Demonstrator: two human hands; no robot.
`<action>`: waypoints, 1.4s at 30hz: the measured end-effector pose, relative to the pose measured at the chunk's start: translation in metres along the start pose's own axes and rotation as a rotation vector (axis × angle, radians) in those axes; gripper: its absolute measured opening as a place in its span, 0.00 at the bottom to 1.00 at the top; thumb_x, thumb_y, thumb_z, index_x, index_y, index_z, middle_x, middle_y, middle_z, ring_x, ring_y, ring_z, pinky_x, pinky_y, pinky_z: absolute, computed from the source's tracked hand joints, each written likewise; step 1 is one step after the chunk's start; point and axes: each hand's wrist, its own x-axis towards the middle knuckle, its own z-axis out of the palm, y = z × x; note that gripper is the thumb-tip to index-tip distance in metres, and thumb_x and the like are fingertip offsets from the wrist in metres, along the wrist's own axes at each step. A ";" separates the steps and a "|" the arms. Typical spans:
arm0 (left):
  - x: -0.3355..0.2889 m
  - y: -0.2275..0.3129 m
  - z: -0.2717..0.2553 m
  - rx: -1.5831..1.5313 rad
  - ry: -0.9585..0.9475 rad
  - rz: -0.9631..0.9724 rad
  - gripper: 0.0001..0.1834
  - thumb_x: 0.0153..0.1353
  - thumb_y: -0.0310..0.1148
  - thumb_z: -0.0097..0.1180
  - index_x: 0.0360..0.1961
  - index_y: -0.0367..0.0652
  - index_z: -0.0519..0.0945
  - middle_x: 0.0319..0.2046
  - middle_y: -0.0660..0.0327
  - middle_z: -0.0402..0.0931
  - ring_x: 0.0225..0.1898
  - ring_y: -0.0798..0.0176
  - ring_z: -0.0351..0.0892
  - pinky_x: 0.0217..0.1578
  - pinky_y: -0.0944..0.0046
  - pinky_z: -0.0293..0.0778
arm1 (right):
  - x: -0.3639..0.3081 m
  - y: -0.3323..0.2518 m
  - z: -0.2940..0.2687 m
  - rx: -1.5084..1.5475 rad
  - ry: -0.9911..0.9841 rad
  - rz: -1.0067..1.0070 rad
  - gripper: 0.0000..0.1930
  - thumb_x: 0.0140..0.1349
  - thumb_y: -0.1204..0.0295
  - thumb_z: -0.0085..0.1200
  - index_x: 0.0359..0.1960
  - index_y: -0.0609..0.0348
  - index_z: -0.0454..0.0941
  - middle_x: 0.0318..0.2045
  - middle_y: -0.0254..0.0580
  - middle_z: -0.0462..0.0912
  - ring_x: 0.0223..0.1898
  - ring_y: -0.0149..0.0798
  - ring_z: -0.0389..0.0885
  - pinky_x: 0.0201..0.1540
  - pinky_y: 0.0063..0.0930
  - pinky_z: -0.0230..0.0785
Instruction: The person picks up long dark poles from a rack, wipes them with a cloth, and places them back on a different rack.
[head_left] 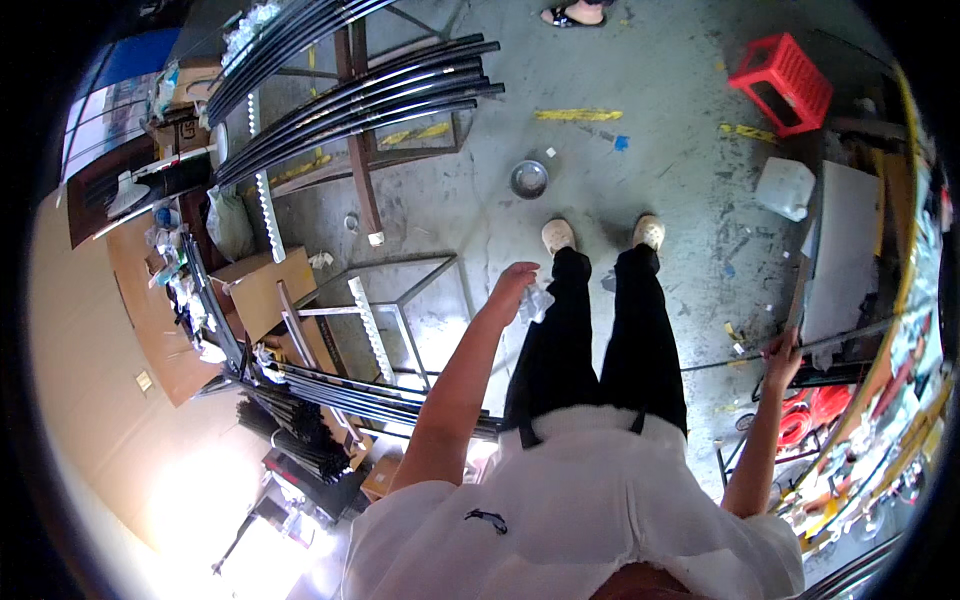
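Observation:
Crumpled clear plastic (pixel 538 303), perhaps a small bag, hangs from my left hand (pixel 515 284). The fingers are curled closed on it, in front of my left leg. Out to the right, my right hand (pixel 783 354) is closed around a long thin dark rod (pixel 850 338). It runs roughly level, from near my right leg to the cluttered bench at the right edge. Close by my right hand stands a pale flat panel (pixel 842 250). Coiled red hose (pixel 797 425) lies below the hand.
Bundles of black tubes (pixel 370 95) rest on a metal rack at the left. Below it stand a metal frame (pixel 400 300) and a cardboard box (pixel 265 290). A metal bowl (pixel 529 179), a red stool (pixel 783 85) and a white jug (pixel 785 188) are on the floor. Another person's foot (pixel 577 14) shows far ahead.

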 end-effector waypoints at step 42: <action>0.556 -0.186 -0.093 0.286 0.535 0.276 0.15 0.50 0.17 0.46 0.41 0.37 0.68 0.35 0.51 0.72 0.38 0.56 0.76 0.27 0.60 0.77 | 0.054 0.198 -0.011 -0.575 -0.023 0.331 0.23 0.69 0.54 0.33 0.20 0.55 0.63 0.15 0.33 0.63 0.18 0.28 0.63 0.27 0.25 0.61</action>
